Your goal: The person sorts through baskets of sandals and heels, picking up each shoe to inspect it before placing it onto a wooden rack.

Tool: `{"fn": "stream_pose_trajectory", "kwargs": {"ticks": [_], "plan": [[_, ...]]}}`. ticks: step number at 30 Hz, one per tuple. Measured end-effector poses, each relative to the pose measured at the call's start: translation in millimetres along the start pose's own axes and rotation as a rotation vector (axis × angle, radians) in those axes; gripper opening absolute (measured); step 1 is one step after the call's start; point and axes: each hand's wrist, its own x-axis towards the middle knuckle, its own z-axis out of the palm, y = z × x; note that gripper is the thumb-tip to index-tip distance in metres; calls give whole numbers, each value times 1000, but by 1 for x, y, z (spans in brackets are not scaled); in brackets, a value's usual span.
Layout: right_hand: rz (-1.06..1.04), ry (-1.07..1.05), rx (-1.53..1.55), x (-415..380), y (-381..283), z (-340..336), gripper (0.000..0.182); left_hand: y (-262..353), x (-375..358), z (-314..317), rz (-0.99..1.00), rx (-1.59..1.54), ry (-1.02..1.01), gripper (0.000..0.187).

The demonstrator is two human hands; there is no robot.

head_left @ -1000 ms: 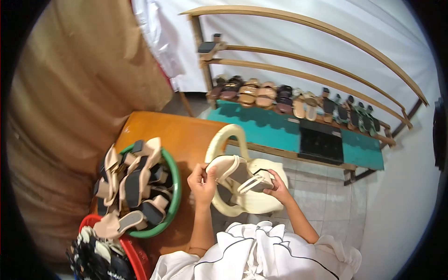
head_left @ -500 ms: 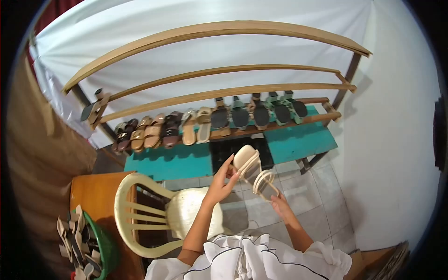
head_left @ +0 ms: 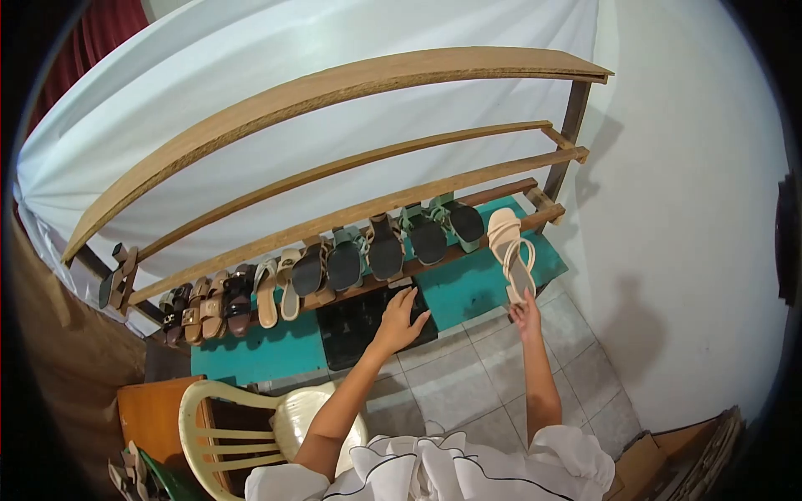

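Observation:
A cream strappy sandal (head_left: 511, 252) is held by its near end in my right hand (head_left: 526, 316). Its far end overlaps the right end of the rack's lowest wooden rail in this view. My left hand (head_left: 399, 321) is off the sandal, fingers apart and holding nothing, over the black panel (head_left: 351, 330) in the turquoise bench. To the left of the held sandal, a row of sandals lines the low rails, among them a green-strapped sandal (head_left: 464, 222) with a dark sole, a pale slide (head_left: 266, 292) and a dark brown slide (head_left: 241, 302).
Above the row run the upper rails of the wooden rack (head_left: 351, 79). The turquoise bench (head_left: 459, 288) stands below it. A cream plastic chair (head_left: 194, 434) is at the lower left, by an orange-brown table (head_left: 159, 409) and a green basket (head_left: 167, 480). Cardboard (head_left: 668, 459) lies lower right.
My left hand has let go of the sandal. My right hand has carried the sandal right and forward to the rack's right end. The view has turned to the right.

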Motion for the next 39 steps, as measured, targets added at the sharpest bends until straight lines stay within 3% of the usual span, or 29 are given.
{"fn": "stream_pose_trajectory", "kwargs": {"ticks": [7,13,20,26,29,34,36,39], "plan": [[8,142,-120,117,-46,77,62,-12,26,18,-23,61,-15,63],[25,185,-234,187,-40,124,74,-17,41,30,-71,129,-137,69],[64,167,-322,201,-31,133,86,-13,45,25,-114,146,-164,69],[92,129,-213,197,-18,117,82,-17,38,30,-128,86,-151,70],[183,261,-79,155,-12,120,78,-15,26,24,-163,63,-107,70],[109,176,158,123,77,91,68,-20,-5,9,-224,14,31,70],[142,235,99,90,117,91,61,-22,-22,-3,-265,18,84,70],[69,92,-298,52,196,83,53,-25,-56,-19,-335,56,168,69]]}}
